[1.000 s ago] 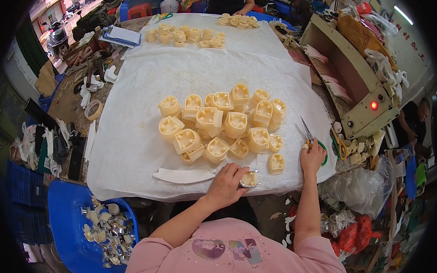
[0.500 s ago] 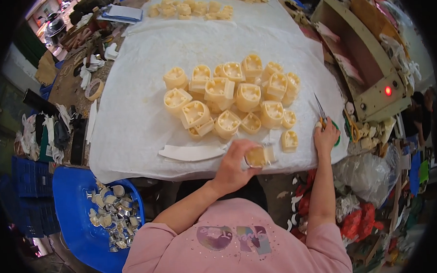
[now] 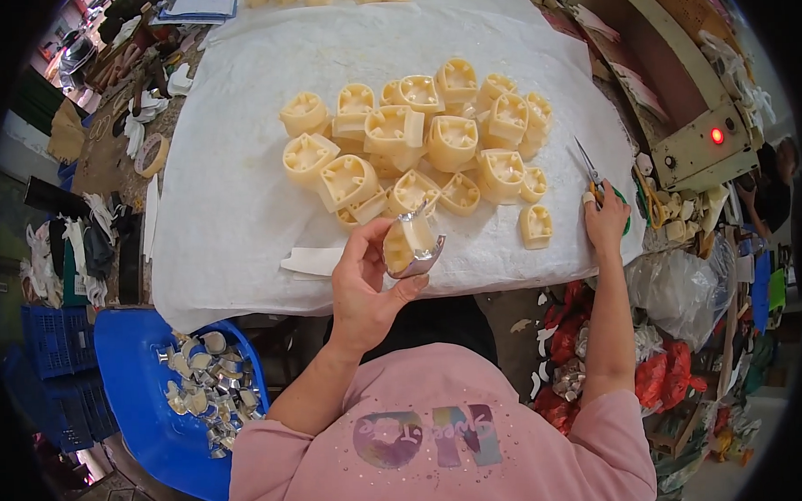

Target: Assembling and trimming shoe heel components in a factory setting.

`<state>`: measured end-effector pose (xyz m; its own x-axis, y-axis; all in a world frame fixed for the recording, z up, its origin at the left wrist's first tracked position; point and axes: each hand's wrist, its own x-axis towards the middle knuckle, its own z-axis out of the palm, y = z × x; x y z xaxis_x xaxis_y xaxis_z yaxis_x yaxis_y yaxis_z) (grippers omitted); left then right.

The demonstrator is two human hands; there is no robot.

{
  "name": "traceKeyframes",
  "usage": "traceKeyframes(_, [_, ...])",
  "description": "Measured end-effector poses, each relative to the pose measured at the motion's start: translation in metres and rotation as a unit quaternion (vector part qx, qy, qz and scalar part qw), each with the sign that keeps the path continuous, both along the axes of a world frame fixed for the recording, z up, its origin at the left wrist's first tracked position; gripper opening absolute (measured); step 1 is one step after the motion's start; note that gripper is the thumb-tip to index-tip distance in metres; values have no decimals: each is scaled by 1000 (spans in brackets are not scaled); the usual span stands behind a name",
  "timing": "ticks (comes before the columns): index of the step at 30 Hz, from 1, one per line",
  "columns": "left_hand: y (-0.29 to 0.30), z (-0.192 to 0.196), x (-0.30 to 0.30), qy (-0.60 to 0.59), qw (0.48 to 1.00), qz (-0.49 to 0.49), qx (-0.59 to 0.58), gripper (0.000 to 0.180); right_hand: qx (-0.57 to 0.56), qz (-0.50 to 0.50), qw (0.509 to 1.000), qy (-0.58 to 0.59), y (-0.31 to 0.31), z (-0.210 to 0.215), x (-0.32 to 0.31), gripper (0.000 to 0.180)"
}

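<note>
My left hand point(image 3: 367, 287) grips a cream block heel point(image 3: 404, 243) partly wrapped in shiny silver material, whose loose edge stands up at the top. It is held above the front edge of the white-covered table point(image 3: 230, 168). At the right, my right hand point(image 3: 607, 226) closes on the green handles of a pair of scissors point(image 3: 590, 163), blades pointing away to the far left. A pile of bare cream block heels point(image 3: 453, 143) sits in mid-table, hollow sides mostly up. One single heel point(image 3: 535, 226) stands apart between the pile and my right hand. White strips point(image 3: 311, 262) lie beside my left hand.
On the left, a blue tub point(image 3: 132, 383) holds many silver-covered pieces point(image 3: 213, 389). A metal machine point(image 3: 693, 147) with a lit red lamp borders the table's right side. Tape point(image 3: 152, 157) and scraps lie on the left bench. Plastic bags point(image 3: 676, 285) crowd the lower right.
My left hand has moved left with the heel and turned it, so its silver covering shows. My right hand stays at the scissors. The view has shifted slightly.
</note>
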<state>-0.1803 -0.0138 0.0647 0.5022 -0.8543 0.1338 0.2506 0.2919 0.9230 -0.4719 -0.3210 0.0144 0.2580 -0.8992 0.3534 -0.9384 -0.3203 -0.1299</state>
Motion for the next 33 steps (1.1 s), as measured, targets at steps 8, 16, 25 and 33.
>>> traceKeyframes(8, [6, 6, 5, 43, 999, 10, 11, 64, 32, 26, 991, 128, -5, 13, -5, 50])
traceKeyframes(16, [11, 8, 8, 105, 994, 11, 10, 64, 101, -34, 977, 184, 16, 42, 8, 42])
traceKeyframes(25, [16, 7, 21, -56, 994, 87, 39, 67, -8, -65, 990, 123, 29, 12, 9, 47])
traceKeyframes(33, [26, 0, 29, -142, 978, 141, 65, 61, -15, -78, 991, 107, 32, 4, -1, 45])
